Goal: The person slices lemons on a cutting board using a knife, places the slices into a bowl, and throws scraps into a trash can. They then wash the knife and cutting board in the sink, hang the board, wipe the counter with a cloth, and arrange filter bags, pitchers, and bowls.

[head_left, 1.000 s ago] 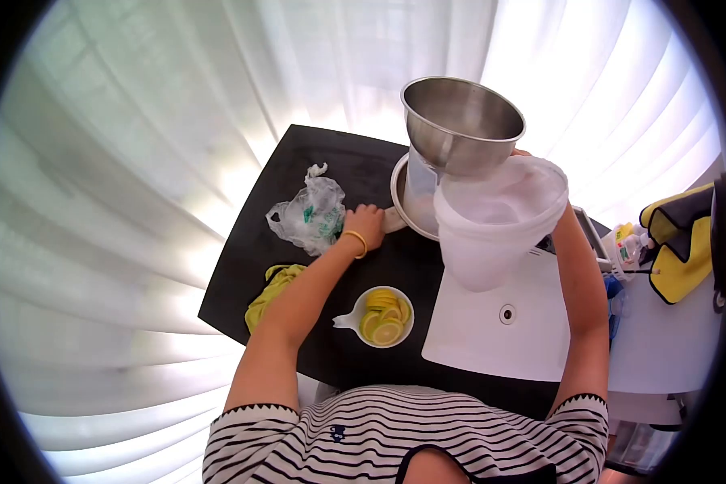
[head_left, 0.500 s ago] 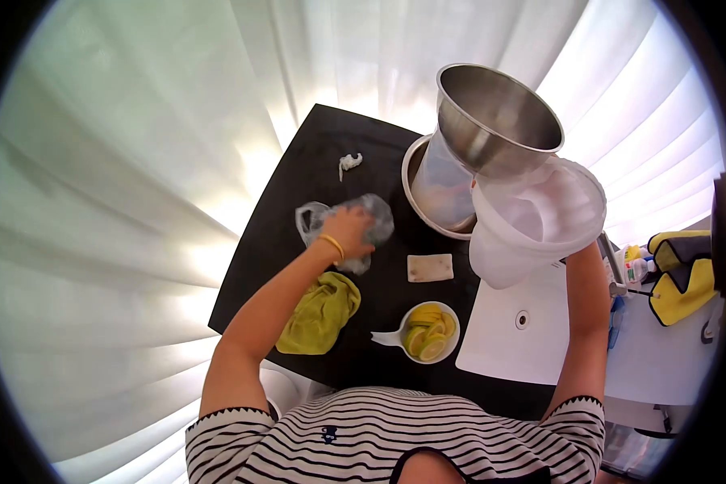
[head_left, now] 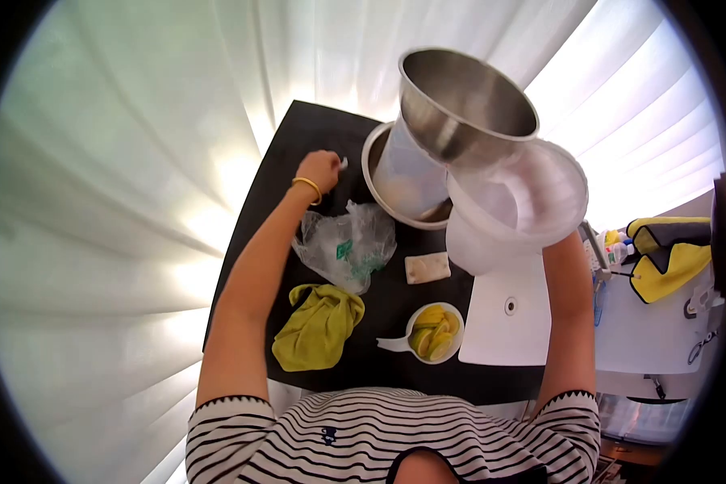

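My left hand (head_left: 320, 169) is closed in a pinch on a small crumpled white scrap (head_left: 344, 164) at the far left of the black table. A crinkled clear plastic bag (head_left: 347, 246) with green print lies behind that wrist, nearer to me. My right forearm (head_left: 569, 278) reaches up behind a translucent white plastic bucket (head_left: 492, 238), which is tilted above the white sink (head_left: 500, 339). The bucket hides my right fingers, but it appears held up by that hand. Its rim meets a large steel bowl (head_left: 468, 93).
A clear cylinder (head_left: 411, 165) stands in a steel pot (head_left: 367, 161) beneath the bowl. On the black table (head_left: 250, 202) are a green cloth (head_left: 319, 327), a pale block (head_left: 427, 268) and a white handled cup (head_left: 391, 344) of lemon slices (head_left: 434, 332). A tap (head_left: 597, 254) and yellow-grey cloth (head_left: 673, 258) are right.
My left hand has let go of the plastic bag and moved away from me to the white scrap, closing on it. The bag lies more spread out. The view has shifted slightly.
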`<control>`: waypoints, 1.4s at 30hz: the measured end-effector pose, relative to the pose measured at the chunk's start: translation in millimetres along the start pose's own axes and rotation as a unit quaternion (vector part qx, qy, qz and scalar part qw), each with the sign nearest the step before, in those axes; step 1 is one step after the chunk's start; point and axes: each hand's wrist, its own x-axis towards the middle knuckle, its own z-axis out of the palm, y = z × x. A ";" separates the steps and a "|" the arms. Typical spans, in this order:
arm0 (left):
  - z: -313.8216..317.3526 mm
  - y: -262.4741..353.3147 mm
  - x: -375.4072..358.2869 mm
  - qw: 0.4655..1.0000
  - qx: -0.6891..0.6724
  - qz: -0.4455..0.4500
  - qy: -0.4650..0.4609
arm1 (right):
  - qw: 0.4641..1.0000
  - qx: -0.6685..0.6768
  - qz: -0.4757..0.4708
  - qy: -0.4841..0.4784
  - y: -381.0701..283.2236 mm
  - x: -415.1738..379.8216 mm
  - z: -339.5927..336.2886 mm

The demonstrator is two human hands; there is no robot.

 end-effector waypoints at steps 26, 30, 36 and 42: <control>-162.3 140.0 -207.4 0.961 -0.236 0.047 0.137 | 0.853 0.429 0.297 0.000 -172.5 -235.1 99.1; -185.6 242.1 -261.0 0.976 0.046 0.198 0.078 | 0.528 0.794 0.261 -0.154 -190.2 -219.8 142.4; -104.0 329.1 -341.7 0.984 0.062 0.137 0.092 | 0.515 0.797 0.283 -0.140 -142.8 -260.8 169.2; -27.4 387.7 -442.2 0.978 0.040 -0.039 0.199 | 0.508 0.727 0.298 -0.351 -69.8 -321.6 188.2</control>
